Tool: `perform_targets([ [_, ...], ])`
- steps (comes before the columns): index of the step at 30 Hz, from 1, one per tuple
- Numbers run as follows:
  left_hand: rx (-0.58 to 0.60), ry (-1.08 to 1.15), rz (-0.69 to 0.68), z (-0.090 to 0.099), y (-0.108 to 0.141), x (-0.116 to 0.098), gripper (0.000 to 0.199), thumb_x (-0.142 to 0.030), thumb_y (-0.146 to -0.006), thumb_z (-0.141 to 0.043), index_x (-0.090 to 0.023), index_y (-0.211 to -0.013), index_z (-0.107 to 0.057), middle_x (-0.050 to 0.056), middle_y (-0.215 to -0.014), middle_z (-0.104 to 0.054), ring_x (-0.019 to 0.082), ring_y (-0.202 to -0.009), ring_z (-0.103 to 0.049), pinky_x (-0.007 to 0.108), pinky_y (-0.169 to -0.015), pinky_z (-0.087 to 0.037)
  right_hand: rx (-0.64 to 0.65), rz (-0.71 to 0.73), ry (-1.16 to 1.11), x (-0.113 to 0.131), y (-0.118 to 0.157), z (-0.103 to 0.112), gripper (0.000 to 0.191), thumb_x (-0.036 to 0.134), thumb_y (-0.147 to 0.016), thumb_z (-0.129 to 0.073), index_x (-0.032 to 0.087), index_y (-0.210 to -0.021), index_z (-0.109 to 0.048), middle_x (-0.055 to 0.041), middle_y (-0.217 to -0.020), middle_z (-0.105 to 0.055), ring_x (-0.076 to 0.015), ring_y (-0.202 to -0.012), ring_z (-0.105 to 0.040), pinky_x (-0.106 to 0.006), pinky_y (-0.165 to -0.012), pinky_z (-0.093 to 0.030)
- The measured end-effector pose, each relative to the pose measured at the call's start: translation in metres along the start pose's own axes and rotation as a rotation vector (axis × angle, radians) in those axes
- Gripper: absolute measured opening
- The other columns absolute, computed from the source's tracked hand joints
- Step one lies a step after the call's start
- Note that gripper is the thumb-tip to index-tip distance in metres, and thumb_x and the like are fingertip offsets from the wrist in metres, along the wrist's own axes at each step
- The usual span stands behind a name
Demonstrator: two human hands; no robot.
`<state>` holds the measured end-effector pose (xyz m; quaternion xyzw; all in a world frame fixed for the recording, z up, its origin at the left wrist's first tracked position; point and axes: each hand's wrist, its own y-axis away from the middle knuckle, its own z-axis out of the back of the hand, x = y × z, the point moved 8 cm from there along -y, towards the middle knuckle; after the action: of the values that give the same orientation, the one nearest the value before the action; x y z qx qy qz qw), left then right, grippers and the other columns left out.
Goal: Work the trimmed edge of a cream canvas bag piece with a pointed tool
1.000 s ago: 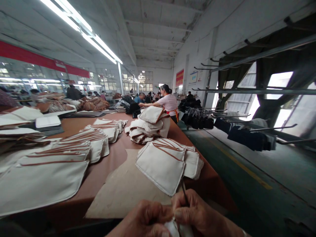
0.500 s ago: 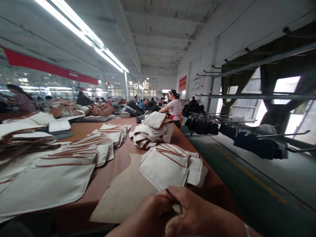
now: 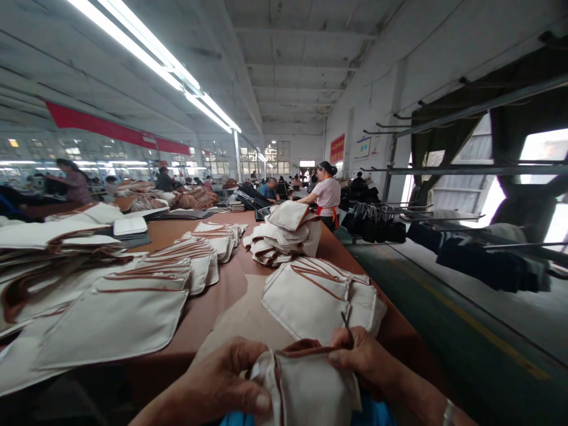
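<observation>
Left hand (image 3: 219,376) and right hand (image 3: 361,355) pinch canvas pouch (image 3: 313,387) above near edge of worktop (image 3: 171,334), fingers closed on cloth; right also holds pick (image 3: 347,322). Brown piping on pouch's top edge; rest hidden. Piped pouches (image 3: 317,302) lie stacked nearby.

Bottom edge is cutting off the canvas pouch (image 3: 310,384) and a blue fabric (image 3: 373,415) beneath it; right hand (image 3: 361,355) is hiding the thin dark tool's (image 3: 344,319) lower end; distance is blurring what the far seated worker (image 3: 268,190) is handling.

Bright fluorescent tubes (image 3: 146,50) overhead; right windows (image 3: 544,157) glare; frame edges bowed.
</observation>
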<state>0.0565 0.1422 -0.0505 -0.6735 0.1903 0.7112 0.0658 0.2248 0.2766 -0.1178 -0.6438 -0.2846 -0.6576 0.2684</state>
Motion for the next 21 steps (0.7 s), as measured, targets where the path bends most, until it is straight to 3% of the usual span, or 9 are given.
perform_targets([
  [2, 0.044, -0.018, 0.002, -0.019, -0.009, -0.007, 0.039, -0.045, -0.067, -0.083, -0.013, -0.078, -0.062, -0.001, -0.069, -0.051, 0.011, -0.062, -0.038, 0.023, -0.056, -0.027, 0.050, 0.095, 0.135, 0.010, 0.001, -0.008, 0.027, 0.035, -0.061, -0.081, 0.014, -0.070, -0.065, -0.0013, -0.071, -0.062, -0.0154, -0.068, -0.056, -0.026, -0.064, -0.046],
  [4, 0.093, -0.095, 0.036, -0.036, -0.018, -0.010, 0.037, -0.044, -0.070, -0.080, -0.015, -0.079, -0.059, -0.003, -0.067, -0.047, 0.010, -0.059, -0.033, 0.022, -0.052, -0.022, 0.077, 0.173, 0.204, 0.028, 0.008, -0.016, 0.025, 0.030, -0.065, -0.077, 0.015, -0.084, -0.072, -0.0043, -0.088, -0.066, -0.0186, -0.082, -0.059, -0.029, -0.077, -0.047],
  [6, 0.112, -0.160, 0.055, -0.047, -0.024, -0.012, 0.036, -0.044, -0.071, -0.078, -0.017, -0.079, -0.056, -0.005, -0.066, -0.043, 0.009, -0.058, -0.030, 0.023, -0.049, -0.020, 0.124, 0.131, 0.185, 0.038, 0.017, -0.027, 0.033, 0.034, -0.077, -0.067, 0.018, -0.106, -0.071, -0.0019, -0.084, -0.064, -0.0137, -0.067, -0.056, -0.027, -0.068, -0.047],
  [8, 0.124, -0.161, 0.046, -0.052, -0.028, -0.014, 0.034, -0.044, -0.073, -0.075, -0.018, -0.079, -0.053, -0.005, -0.066, -0.041, 0.009, -0.058, -0.029, 0.023, -0.049, -0.020, 0.196, 0.019, 0.071, 0.038, 0.025, -0.040, 0.037, 0.039, -0.084, -0.062, 0.018, -0.115, -0.066, 0.0021, -0.075, -0.059, -0.0082, -0.052, -0.045, -0.022, -0.056, -0.041],
  [10, 0.144, -0.137, 0.046, -0.053, -0.029, -0.014, 0.030, -0.041, -0.075, -0.072, -0.018, -0.078, -0.052, -0.005, -0.067, -0.040, 0.009, -0.059, -0.029, 0.023, -0.050, -0.021, 0.253, -0.016, -0.038, 0.037, 0.030, -0.052, 0.036, 0.038, -0.082, -0.068, 0.017, -0.110, -0.064, 0.0029, -0.075, -0.057, -0.0075, -0.057, -0.044, -0.019, -0.057, -0.038],
  [13, 0.097, -0.146, 0.104, -0.044, -0.032, -0.002, 0.030, -0.035, -0.070, -0.075, -0.019, -0.075, -0.050, -0.006, -0.067, -0.038, 0.010, -0.060, -0.029, 0.022, -0.049, -0.021, 0.242, 0.039, -0.069, 0.035, 0.029, -0.056, 0.030, 0.029, -0.072, -0.077, 0.014, -0.093, -0.063, 0.0024, -0.076, -0.054, -0.0098, -0.069, -0.046, -0.019, -0.061, -0.036],
  [18, 0.028, -0.055, 0.042, -0.037, -0.042, 0.013, 0.045, -0.056, -0.074, -0.073, -0.015, -0.079, -0.056, -0.005, -0.066, -0.038, 0.010, -0.060, -0.028, 0.025, -0.051, -0.020, 0.206, 0.022, -0.019, 0.032, 0.023, -0.051, 0.027, 0.034, -0.073, -0.076, 0.014, -0.081, -0.059, 0.0041, -0.069, -0.050, -0.0091, -0.064, -0.042, -0.020, -0.057, -0.033],
  [21, -0.023, -0.052, 0.065, -0.036, -0.046, 0.015, 0.046, -0.057, -0.075, -0.073, -0.015, -0.075, -0.055, -0.004, -0.065, -0.039, 0.010, -0.060, -0.028, 0.025, -0.052, -0.020, 0.207, -0.017, -0.078, 0.031, 0.022, -0.050, 0.029, 0.036, -0.073, -0.076, 0.014, -0.080, -0.058, 0.0040, -0.068, -0.051, -0.0081, -0.061, -0.041, -0.019, -0.055, -0.033],
])
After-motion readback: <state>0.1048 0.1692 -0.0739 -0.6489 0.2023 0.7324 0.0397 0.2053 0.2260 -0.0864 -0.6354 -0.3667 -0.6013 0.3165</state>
